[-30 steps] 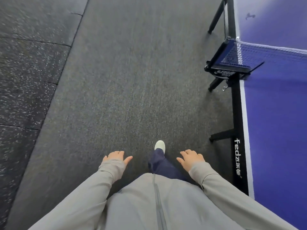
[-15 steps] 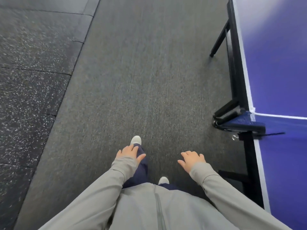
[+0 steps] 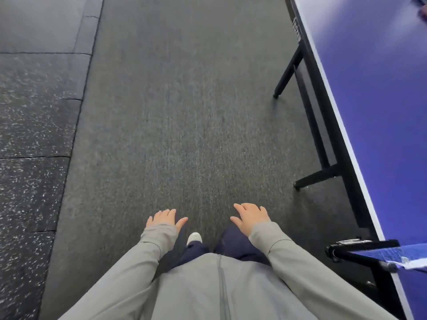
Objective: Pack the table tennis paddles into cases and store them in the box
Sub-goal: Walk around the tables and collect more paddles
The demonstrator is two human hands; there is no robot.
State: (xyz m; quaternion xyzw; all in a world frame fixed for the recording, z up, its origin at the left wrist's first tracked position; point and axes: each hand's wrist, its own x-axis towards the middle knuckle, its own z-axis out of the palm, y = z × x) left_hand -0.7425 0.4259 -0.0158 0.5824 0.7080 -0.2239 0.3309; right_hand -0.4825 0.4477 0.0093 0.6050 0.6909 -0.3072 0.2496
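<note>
My left hand (image 3: pixel 165 219) hangs in front of my body, palm down, fingers apart, holding nothing. My right hand (image 3: pixel 250 215) is level with it, also spread and empty. Both come out of grey sleeves above the dark carpet. A blue table tennis table (image 3: pixel 379 112) runs along my right side, its top mostly bare in view. At the top right corner of the view a small dark, blurred thing (image 3: pixel 421 4) lies on the table; I cannot tell what it is. No paddle, case or box shows clearly.
The table's black frame and legs (image 3: pixel 307 179) stick out onto the grey carpet (image 3: pixel 184 112) to my right. The net clamp and blue net (image 3: pixel 374 251) are at lower right. Speckled black rubber tiles (image 3: pixel 30 135) cover the floor to the left. One white shoe (image 3: pixel 194 237) shows below my hands.
I have walked forward along the table: the net post has slid from upper right down to the lower right. My hands stay empty and have swung slightly with my steps.
</note>
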